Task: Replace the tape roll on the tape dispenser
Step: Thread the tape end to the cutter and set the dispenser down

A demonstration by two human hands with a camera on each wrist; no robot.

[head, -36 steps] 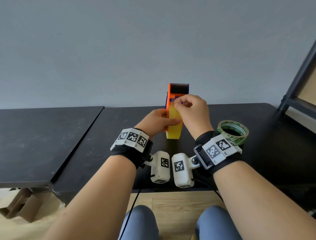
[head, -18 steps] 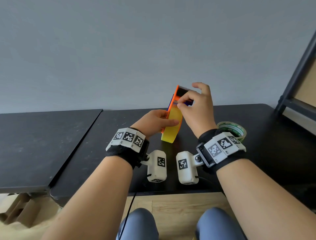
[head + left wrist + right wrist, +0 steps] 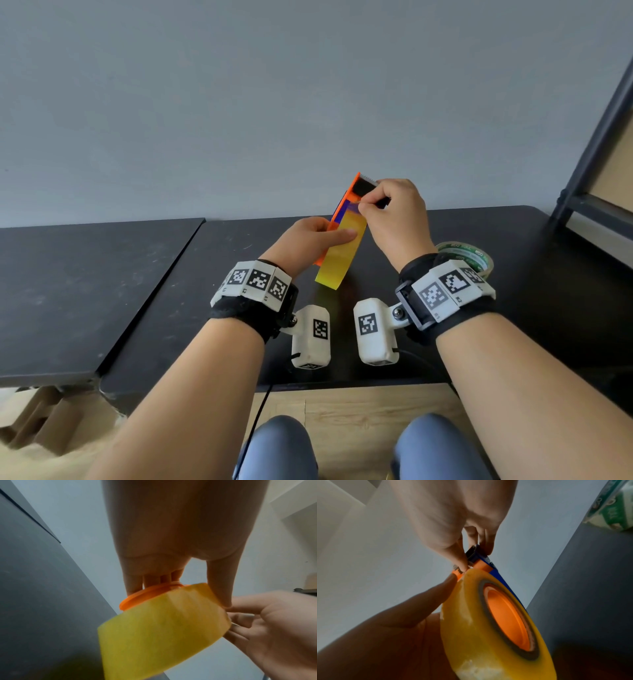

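Observation:
An orange tape dispenser (image 3: 352, 192) with a blue plate and a black cutter head leans to the right above the black table (image 3: 212, 274). A yellow tape roll (image 3: 340, 255) sits on its orange hub (image 3: 505, 615). My left hand (image 3: 318, 236) grips the dispenser, thumb across the roll (image 3: 163, 628), fingers behind the orange side (image 3: 145, 595). My right hand (image 3: 364, 207) pinches the dispenser's head (image 3: 476, 557) just above the roll. Whether a loose tape end lies between those fingers is hidden.
A second tape roll (image 3: 469, 255), clear with green print, lies flat on the table behind my right wrist. A second black table (image 3: 68, 281) adjoins on the left. A dark frame (image 3: 589, 164) stands at the far right. A plain wall is behind.
The dispenser went from standing upright on the table to lifted and leaning right. My right fingers moved from the top of the roll up to the head.

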